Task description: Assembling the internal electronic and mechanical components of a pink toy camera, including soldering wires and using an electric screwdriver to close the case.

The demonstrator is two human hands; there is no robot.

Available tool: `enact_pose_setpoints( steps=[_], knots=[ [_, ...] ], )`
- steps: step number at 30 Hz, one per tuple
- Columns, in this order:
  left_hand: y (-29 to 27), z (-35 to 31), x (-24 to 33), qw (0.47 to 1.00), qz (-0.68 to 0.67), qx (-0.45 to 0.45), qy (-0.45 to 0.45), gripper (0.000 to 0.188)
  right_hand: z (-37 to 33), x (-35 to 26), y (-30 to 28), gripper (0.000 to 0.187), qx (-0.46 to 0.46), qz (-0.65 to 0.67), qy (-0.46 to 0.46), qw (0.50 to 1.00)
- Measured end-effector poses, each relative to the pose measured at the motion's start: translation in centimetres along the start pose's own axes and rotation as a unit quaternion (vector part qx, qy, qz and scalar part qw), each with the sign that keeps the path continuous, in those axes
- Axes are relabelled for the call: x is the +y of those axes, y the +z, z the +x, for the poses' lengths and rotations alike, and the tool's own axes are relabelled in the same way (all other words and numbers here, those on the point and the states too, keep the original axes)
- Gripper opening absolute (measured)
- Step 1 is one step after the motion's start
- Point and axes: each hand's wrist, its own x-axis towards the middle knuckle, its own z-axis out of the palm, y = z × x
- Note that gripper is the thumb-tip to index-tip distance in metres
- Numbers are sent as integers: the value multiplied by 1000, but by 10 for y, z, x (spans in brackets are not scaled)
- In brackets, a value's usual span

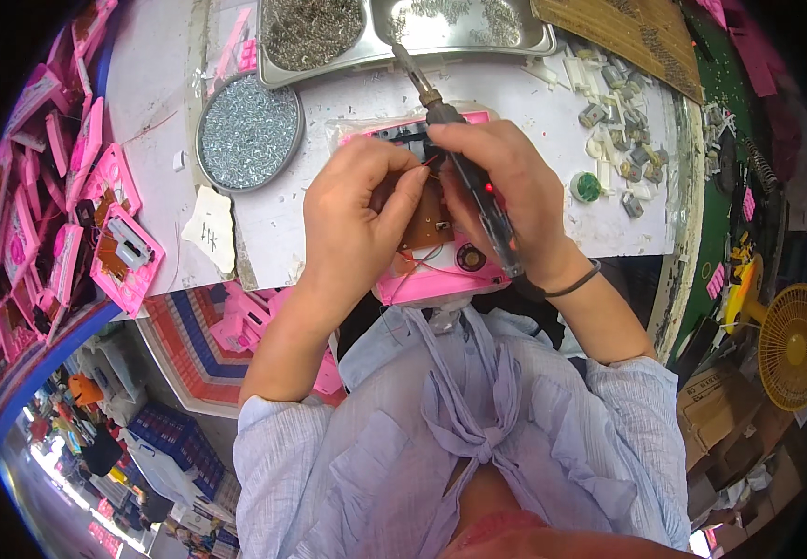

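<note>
Before me on the bench lies an open pink plastic case (404, 288) with a brown circuit board (427, 228), thin wires and a round speaker-like part (470, 256). Above its left side, my left hand (357, 210) is closed, thumb and forefinger pinched. A thin red wire (430, 159) shows at those fingertips; whether they grip it is unclear. Wrapped in my right hand (515, 191) is a dark electric screwdriver (469, 172), its metal shaft tilted away toward the trays. Both hands hide part of the case.
A metal tray (403, 58) of small screws stands at the back, beside a round dish (251, 133) of silvery screws. Small metal and white parts (622, 130) lie right, near a green round item (586, 187). Pink cases (49, 205) pile up left. A yellow fan (794, 347) stands right.
</note>
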Motion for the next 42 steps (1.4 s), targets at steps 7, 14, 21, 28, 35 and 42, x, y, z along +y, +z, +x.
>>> enact_pose_setpoints(
  steps=[7, 14, 21, 28, 35, 42],
  knots=[
    [5, -4, 1, 998, 59, -8, 20, 11, -13, -11, -35, 54, -3, -34, 23, 999],
    [7, -3, -2, 997, 66, 5, 36, 10, -26, -13, -69, 32, 47, 43, 26, 998],
    [7, -3, -2, 998, 60, 8, 23, 10, -21, -15, -73, 33, -81, 14, -45, 996],
    [6, -4, -1, 998, 62, 9, 23, 10, -21, -10, -62, 32, -78, 7, -53, 995],
    [6, -4, 0, 998, 56, 6, 6, 10, -19, -7, -61, 32, -89, -8, -59, 994],
    [6, -6, 0, 999, 41, 1, -20, 7, -16, -7, -58, 33, -98, -38, -87, 991]
  ],
)
